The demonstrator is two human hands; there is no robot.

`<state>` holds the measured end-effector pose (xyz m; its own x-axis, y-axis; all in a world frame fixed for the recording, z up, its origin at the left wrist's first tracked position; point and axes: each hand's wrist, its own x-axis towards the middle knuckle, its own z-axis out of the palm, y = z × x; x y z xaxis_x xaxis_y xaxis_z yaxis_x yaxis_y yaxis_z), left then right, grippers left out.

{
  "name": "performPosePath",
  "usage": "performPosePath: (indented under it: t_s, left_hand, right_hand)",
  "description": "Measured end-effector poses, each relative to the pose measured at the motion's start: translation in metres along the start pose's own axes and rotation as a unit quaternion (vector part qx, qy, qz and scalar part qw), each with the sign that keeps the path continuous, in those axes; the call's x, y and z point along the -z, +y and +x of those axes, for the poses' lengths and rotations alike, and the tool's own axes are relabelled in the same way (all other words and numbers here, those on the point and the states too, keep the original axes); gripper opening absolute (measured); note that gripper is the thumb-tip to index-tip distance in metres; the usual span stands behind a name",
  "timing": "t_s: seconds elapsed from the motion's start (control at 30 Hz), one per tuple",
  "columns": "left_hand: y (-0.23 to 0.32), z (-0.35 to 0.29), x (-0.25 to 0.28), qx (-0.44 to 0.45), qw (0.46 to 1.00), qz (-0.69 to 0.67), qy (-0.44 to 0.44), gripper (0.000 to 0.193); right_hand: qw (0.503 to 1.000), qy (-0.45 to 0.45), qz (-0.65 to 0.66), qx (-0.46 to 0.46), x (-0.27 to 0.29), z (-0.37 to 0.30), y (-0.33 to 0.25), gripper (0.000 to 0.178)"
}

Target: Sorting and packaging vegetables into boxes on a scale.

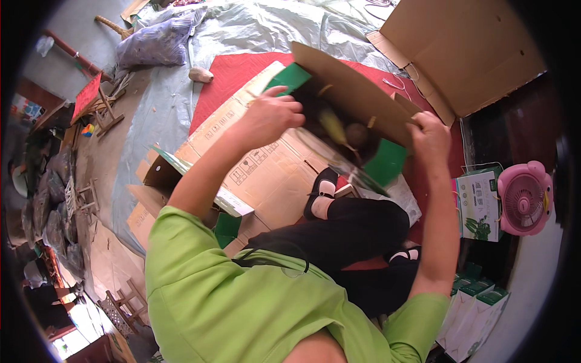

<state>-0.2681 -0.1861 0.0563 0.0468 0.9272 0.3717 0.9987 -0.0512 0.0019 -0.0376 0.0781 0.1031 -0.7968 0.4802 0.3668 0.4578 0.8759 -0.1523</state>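
In front of me a carton (pixel 354 78) with green inner flaps is tilted, its opening toward me. My left hand (pixel 275 118) is closed on its left edge, beside a green flap (pixel 289 80). My right hand (pixel 431 140) grips the brown cardboard at the right end, fingers curled over the rim. Inside the dark opening I see a long pale yellow-green thing (pixel 331 126) and a round brown thing (pixel 357 134), both blurred. Another green flap (pixel 385 162) hangs at the lower right. A flattened cardboard sheet (pixel 257 175) with printed symbols lies below my left forearm.
A large open carton (pixel 472 54) stands at the upper right. To the right are a pink fan (pixel 524 198), a white-and-green box (pixel 478 206) and several white-green cartons (pixel 475 317). Another open carton (pixel 148 199) is on the left. A purple sack (pixel 158 43) lies at the far left.
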Motion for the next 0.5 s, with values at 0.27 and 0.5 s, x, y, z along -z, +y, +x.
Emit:
performPosePath:
  t_s: [0.27,0.5]
  left_hand:
    - [-0.036,-0.125,0.046,0.111,0.98,0.114,-0.12,0.011]
    - [-0.026,-0.23,0.05,0.239,0.928,0.137,-0.252,0.007]
  right_hand:
    - [0.99,-0.05,0.118,0.053,-0.104,-0.014,-0.117,0.017]
    - [0.956,-0.256,0.134,0.053,-0.16,-0.069,-0.208,0.02]
